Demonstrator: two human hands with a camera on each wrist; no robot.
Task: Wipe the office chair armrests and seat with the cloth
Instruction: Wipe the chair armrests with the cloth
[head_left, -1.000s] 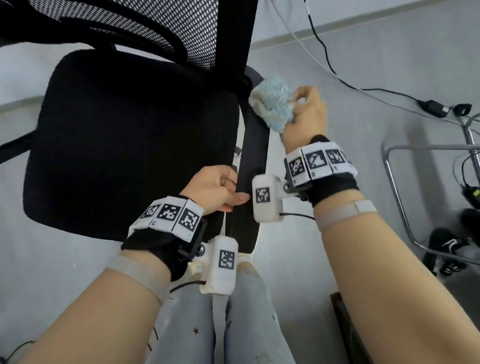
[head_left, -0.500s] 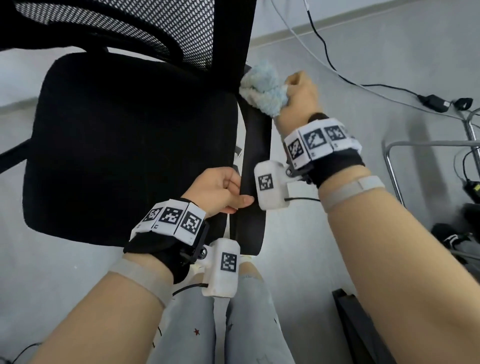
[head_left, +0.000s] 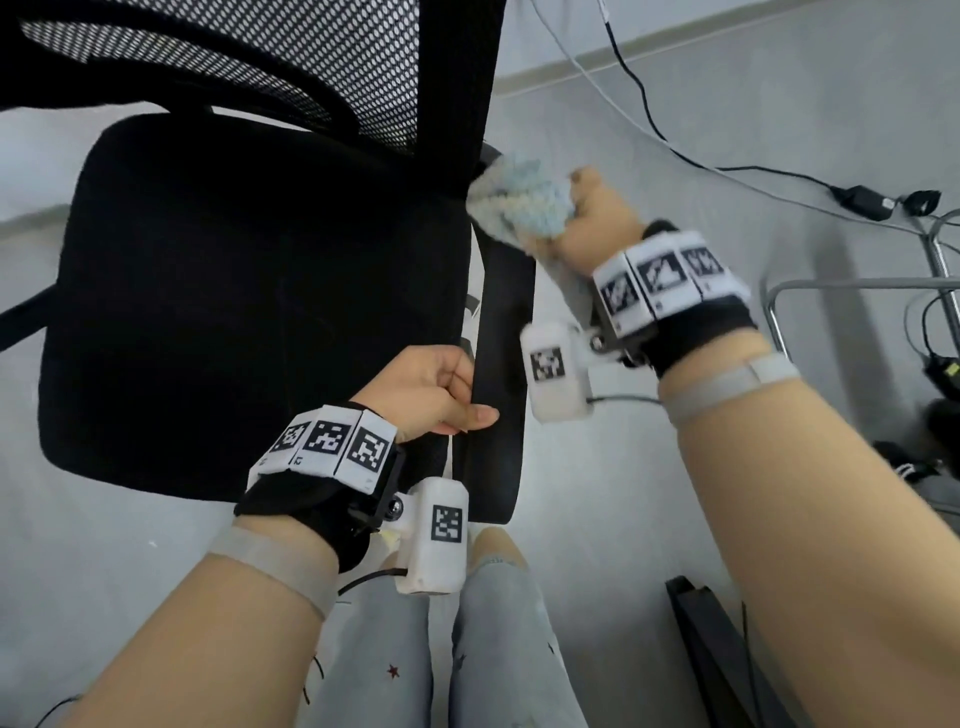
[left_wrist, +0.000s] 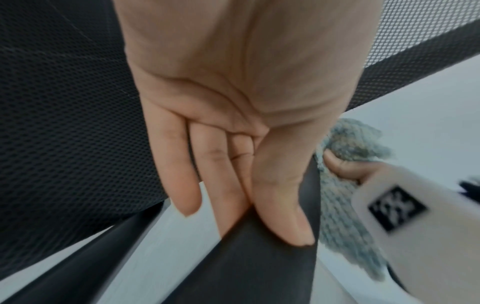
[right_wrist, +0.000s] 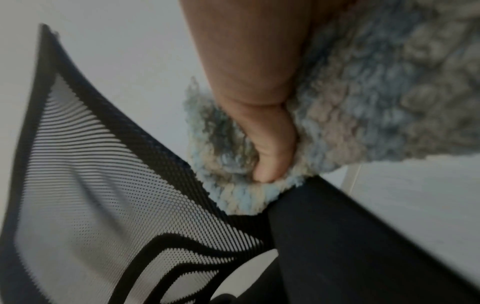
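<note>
A black office chair with a padded seat (head_left: 218, 291) and a mesh backrest (head_left: 322, 67) fills the left of the head view. Its right armrest (head_left: 501, 364) runs toward me. My right hand (head_left: 592, 218) grips a bunched, fluffy light-blue cloth (head_left: 524, 205) and presses it on the armrest's far end, beside the backrest frame; the right wrist view shows the thumb dug into the cloth (right_wrist: 350, 115) over the armrest (right_wrist: 350, 246). My left hand (head_left: 441, 395) pinches the armrest's near inner edge, thumb on top and fingers beneath (left_wrist: 283, 205).
Grey floor surrounds the chair. Cables and a black power adapter (head_left: 862, 202) lie at the right, next to a chrome tube frame (head_left: 852, 283). A dark object (head_left: 727, 654) lies at the lower right. My legs in light trousers (head_left: 467, 649) stand just before the armrest.
My right hand has slid the cloth along the armrest away from me, to its far end by the backrest. The left hand has kept its hold on the near edge.
</note>
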